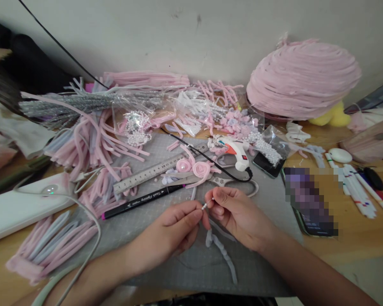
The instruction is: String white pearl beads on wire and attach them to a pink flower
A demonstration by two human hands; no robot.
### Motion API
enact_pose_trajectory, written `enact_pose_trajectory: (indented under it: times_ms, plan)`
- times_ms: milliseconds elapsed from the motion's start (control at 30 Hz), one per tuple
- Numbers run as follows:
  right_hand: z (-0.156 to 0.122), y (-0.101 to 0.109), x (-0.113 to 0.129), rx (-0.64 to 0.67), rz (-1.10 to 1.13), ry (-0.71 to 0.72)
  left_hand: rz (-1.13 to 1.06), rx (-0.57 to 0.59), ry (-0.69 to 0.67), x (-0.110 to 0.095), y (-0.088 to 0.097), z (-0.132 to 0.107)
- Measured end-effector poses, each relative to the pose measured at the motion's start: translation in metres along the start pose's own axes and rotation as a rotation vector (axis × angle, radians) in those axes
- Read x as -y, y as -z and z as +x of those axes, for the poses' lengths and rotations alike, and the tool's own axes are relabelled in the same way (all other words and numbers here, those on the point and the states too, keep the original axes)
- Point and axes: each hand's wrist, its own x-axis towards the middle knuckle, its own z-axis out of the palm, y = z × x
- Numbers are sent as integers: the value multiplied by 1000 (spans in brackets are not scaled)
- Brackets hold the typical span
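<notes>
Head view, one item in hand, listed against the grey cutting mat [140, 242].

Item: pipe cleaner [222, 251], pale lilac-grey, fuzzy chenille, loosely kinked. It lies over the near middle of the mat and rises to the fingers. Its wire tip [207, 204] shows as a short, bare, silvery stub, held just above the mat's centre.

Left hand [178, 225]: over the near centre of the mat, thumb and forefinger pinched on the pipe cleaner just below the stub, other fingers curled under.

Right hand [236, 212]: just right of the left hand and over the mat, fingertips pinched on the far end of the stub, remaining fingers folded in.

Also on the mat:
- marker [140, 199], black, slim barrel with white lettering, left of centre.
- ruler [153, 172], flat steel, engraved scale, laid aslant behind the marker.
- rosettes [194, 168], pink chenille coiled into spirals, far centre.
- scissors [223, 180], metal blades, pale loop handles, beside the rosettes.
- glue gun [239, 155], white plastic with orange trigger and black cord, far right edge.

Off the mat:
- chenille stems [47, 246], pink and lilac, straight bundles, to the left.
- cord coil [303, 78], pink, wound into a ribbed dome, beyond the far right corner.
- pens [357, 187], white barrels, on bare wood to the right.
</notes>
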Motion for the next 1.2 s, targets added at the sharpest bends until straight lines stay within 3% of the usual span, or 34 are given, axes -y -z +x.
enact_pose_trajectory:
  times_ms: [1200]
  plan:
    - [-1, -2, -2, 6, 50, -24, 30, -13, 12, -2, 0, 0]
